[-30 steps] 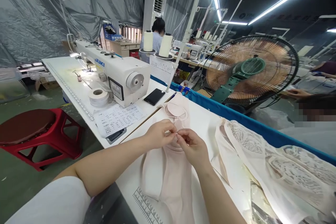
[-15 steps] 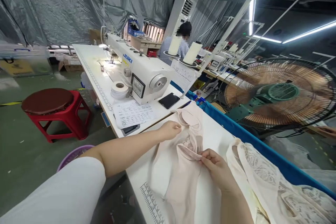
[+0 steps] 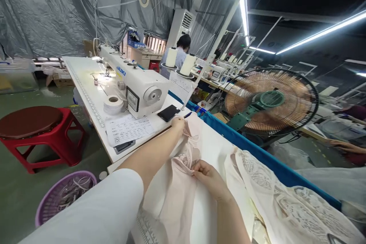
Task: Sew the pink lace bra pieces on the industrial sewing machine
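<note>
A pale pink garment [image 3: 183, 190] lies on the white table [image 3: 217, 148] in front of me. My left hand [image 3: 178, 124] is stretched far forward and pinches the garment's far edge, next to a black phone [image 3: 168, 113]. My right hand [image 3: 207, 177] is closer to me, closed on a fold near the garment's middle. The cloth is pulled taut between the two hands.
A white JUKI sewing machine [image 3: 134, 84] stands on the table at left with a roll of white tape [image 3: 113, 103] and a paper sheet [image 3: 128, 129]. Lace fabric [image 3: 286, 202] is piled at right. A large fan [image 3: 270, 101], a red stool [image 3: 37, 129] and a purple basket [image 3: 64, 194] stand around. Another person sits at the back.
My hands were together pinching one spot; the left has since reached forward along the garment toward the phone while the right stayed near me, stretching the cloth.
</note>
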The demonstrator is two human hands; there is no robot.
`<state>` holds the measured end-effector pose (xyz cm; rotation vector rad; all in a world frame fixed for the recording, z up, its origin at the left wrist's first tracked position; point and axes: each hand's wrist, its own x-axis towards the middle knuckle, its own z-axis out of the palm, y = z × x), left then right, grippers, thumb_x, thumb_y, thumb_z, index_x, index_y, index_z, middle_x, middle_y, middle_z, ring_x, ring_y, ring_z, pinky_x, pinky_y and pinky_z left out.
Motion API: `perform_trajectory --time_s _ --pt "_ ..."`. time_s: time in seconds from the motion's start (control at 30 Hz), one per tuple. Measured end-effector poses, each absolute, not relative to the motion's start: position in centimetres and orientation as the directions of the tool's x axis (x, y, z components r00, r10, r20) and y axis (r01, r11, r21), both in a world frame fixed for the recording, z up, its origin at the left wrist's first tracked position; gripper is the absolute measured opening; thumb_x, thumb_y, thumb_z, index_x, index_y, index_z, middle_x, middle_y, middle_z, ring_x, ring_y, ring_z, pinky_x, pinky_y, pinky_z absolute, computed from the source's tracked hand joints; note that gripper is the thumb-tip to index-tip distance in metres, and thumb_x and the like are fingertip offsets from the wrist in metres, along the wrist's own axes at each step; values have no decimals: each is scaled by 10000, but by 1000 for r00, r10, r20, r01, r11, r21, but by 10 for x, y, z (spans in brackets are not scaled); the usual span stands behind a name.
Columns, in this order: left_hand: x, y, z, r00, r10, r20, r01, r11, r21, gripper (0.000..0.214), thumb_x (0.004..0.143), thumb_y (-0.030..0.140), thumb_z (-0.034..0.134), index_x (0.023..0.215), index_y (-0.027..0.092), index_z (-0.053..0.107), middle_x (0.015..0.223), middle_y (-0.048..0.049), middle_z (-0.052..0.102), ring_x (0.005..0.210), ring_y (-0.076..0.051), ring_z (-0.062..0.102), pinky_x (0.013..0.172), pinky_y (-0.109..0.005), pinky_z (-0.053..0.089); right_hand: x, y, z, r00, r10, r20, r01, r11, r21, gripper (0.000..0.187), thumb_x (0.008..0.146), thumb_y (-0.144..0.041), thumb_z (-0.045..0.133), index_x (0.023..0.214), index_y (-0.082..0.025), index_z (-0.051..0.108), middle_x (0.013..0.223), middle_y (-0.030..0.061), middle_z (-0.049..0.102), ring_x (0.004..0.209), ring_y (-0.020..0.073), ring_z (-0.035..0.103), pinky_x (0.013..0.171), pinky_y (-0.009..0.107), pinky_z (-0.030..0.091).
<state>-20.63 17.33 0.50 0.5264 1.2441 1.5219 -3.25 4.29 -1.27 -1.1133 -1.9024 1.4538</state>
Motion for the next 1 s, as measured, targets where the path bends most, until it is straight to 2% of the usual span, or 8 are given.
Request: perform_trajectory --time_s 0.17,0.33,0.47,0.57,0.67,0.8,0.9,1.0 --pt "-204 159 10 -197 980 -34 -301 -27 953 140 842 172 589 957 103 624 886 -51 642 767 -116 607 718 -270 510 -35 45 -14 -541 837 -84 266 76 -961 52 669 -214 536 656 -195 489 675 -19 543 655 132 477 613 252 340" --pt "-212 137 13 -76 994 75 -187 -89 978 148 787 165 605 888 89 682 727 -61 668 664 -119 617 657 -235 493 -35 49 -16 -542 837 -73 231 65 -971 55 641 -189 555 643 -189 500 644 -26 526 621 122 458 588 245 334" --pt "-215 120 16 -53 986 159 -42 -161 986 234 800 136 509 956 83 676 803 -80 687 707 -137 630 684 -257 500 -36 49 -14 -548 834 -64 223 72 -972 42 641 -192 570 639 -183 529 616 -22 532 604 128 478 583 256 357" --pt "-214 104 19 -58 962 266 101 -259 961 260 795 127 488 971 108 678 916 -76 689 839 -161 628 793 -282 489 -38 49 -7 -520 853 -36 214 89 -973 91 657 -252 612 656 -176 562 624 -6 561 609 146 511 588 274 387" --pt "-212 88 19 -1 931 364 207 -356 911 291 757 102 523 993 160 683 1010 -44 679 979 -179 598 924 -292 435 -41 50 1 -353 934 58 200 136 -970 192 714 -371 611 744 -184 582 682 3 580 659 153 525 628 286 402" --pt "-210 78 17 170 868 467 449 -490 747 330 778 135 528 1080 190 647 1025 -41 668 961 -181 601 895 -289 447 -45 51 12 -26 975 223 220 223 -950 272 792 -463 522 858 -202 565 787 11 587 720 149 522 685 295 407" --pt "-207 77 16 311 819 482 698 -541 469 361 828 181 496 1180 186 579 960 -48 666 857 -173 619 777 -278 482 -48 49 20 56 952 301 247 279 -928 317 811 -491 479 893 -202 580 850 31 604 725 150 535 669 295 422" --pt "-203 77 16 348 809 473 746 -545 383 358 834 210 502 1184 178 566 904 -53 660 821 -186 617 719 -284 482 -53 45 22 85 939 332 283 296 -912 314 750 -485 571 886 -203 592 840 31 611 717 154 544 632 282 429"
